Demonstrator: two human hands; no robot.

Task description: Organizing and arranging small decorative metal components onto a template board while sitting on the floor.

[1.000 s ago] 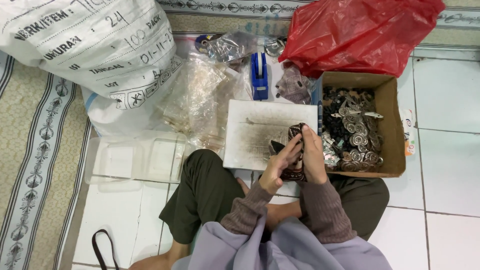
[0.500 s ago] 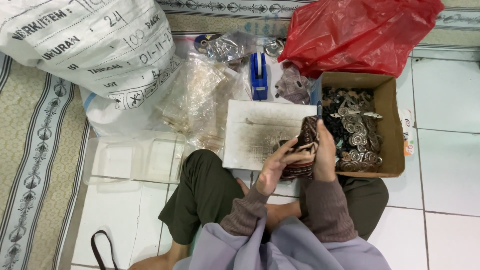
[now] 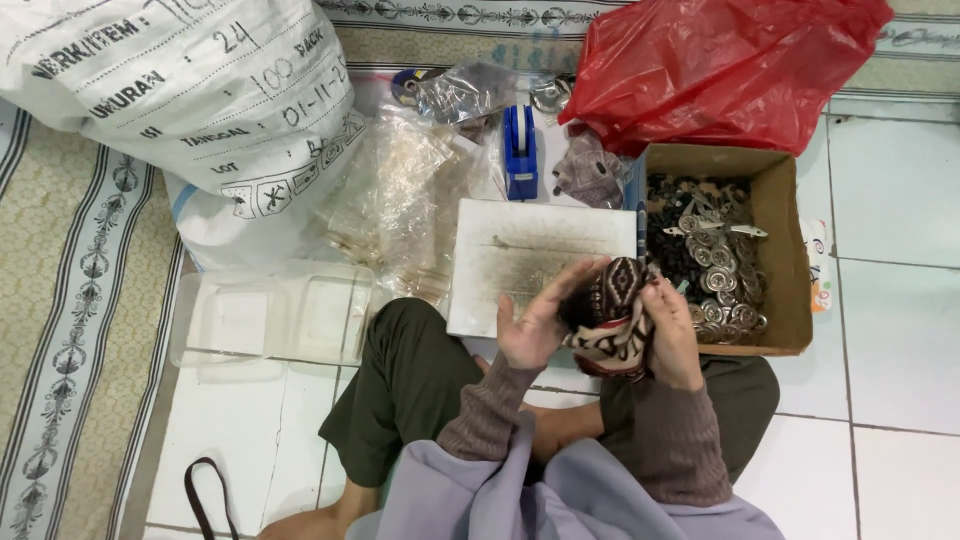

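Patterned woven cloth (image 3: pixel 612 318), glossy red plastic bag (image 3: pixel 720 65)

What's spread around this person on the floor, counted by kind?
Sacks and bags: 2, white sack and red plastic bag
Cardboard box: 1
Clear plastic tray: 1
White board: 1
Blue tape dispenser: 1
Patterned cloth: 1
Total: 7

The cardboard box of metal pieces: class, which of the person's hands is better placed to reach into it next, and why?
Probably the right hand. It sits beside the cardboard box at its near-left corner. The left hand is over the white board, with the patterned cloth between it and the box.
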